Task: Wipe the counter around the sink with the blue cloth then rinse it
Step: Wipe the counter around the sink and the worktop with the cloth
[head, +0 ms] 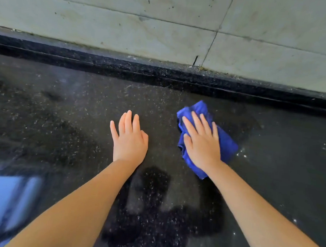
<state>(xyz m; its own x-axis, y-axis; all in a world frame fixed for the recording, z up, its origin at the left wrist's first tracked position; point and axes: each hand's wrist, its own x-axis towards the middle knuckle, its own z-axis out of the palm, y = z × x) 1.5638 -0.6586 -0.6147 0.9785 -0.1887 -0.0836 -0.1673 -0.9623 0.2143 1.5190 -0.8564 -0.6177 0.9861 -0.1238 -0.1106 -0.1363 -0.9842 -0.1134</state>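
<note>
Your forearms reach in from the near edge over the dark speckled counter [64, 118]. At the far left a pale blue reflection sits low in view, too blurred to name. Your left hand [130, 140] lies flat on bare stone, fingers spread, holding nothing. Just to its right, your right hand [202, 142] presses flat on the blue cloth [227, 145], fingers splayed over it rather than pinching; the cloth is bunched on the counter, near the raised black back ledge [161, 74] under the tiled wall [125, 27]. You look to be mid-wipe. Wet droplets glint right of the cloth, so the next stroke probably goes that way, with open stone there. No sink is in view; rinsing waits.
</note>
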